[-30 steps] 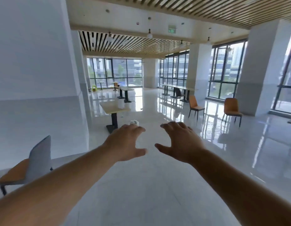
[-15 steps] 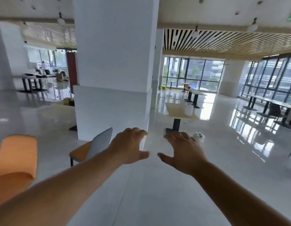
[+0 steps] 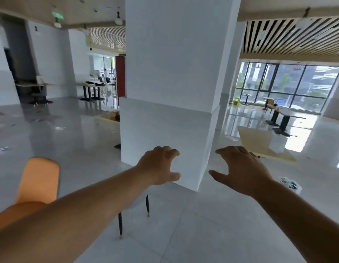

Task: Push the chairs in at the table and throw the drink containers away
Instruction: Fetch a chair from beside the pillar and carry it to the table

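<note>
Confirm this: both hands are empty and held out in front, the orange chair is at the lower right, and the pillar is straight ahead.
One thing is wrong: the orange chair is at the lower left, not the lower right, as the head view shows. The rest holds: the left hand and right hand are empty and held out in front, and the pillar is straight ahead.

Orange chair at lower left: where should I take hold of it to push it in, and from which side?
Grip the top edge of the orange chair's backrest, coming from behind it. The rounded top edge is bare and stands highest; the seat is nearer the camera and partly hidden by the left forearm. Both the left hand and the right hand are open and empty, so a two-handed grip looks workable.
</note>
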`<act>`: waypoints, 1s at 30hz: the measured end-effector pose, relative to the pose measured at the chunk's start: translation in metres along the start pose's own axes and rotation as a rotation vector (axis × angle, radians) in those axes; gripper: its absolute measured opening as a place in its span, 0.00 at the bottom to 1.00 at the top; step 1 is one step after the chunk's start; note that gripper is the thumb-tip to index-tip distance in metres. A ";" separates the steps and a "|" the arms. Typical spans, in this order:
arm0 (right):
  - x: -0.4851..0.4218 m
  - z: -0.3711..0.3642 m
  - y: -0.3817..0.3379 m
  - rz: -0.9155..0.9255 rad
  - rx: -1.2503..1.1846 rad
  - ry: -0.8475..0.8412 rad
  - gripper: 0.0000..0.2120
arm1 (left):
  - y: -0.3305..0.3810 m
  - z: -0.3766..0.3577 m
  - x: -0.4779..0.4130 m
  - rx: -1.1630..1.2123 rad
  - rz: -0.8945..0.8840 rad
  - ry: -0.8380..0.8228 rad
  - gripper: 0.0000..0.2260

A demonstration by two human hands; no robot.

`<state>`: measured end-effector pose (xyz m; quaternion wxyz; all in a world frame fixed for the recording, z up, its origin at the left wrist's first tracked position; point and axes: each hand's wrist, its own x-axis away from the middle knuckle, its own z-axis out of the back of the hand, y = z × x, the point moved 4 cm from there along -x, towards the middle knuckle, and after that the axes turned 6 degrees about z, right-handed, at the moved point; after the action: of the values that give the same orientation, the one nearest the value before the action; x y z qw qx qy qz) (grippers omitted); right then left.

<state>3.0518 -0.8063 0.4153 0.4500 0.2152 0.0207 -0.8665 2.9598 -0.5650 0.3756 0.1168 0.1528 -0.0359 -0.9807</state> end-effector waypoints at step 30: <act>-0.575 -0.644 -0.043 0.791 -0.348 -0.534 0.36 | -0.413 -0.461 -0.311 0.136 0.997 -0.391 0.38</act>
<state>3.5353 -0.1898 0.0497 0.7625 -0.1007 -0.0344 -0.6382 3.2996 -0.1059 -0.0162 0.5491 -0.0609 -0.1886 -0.8119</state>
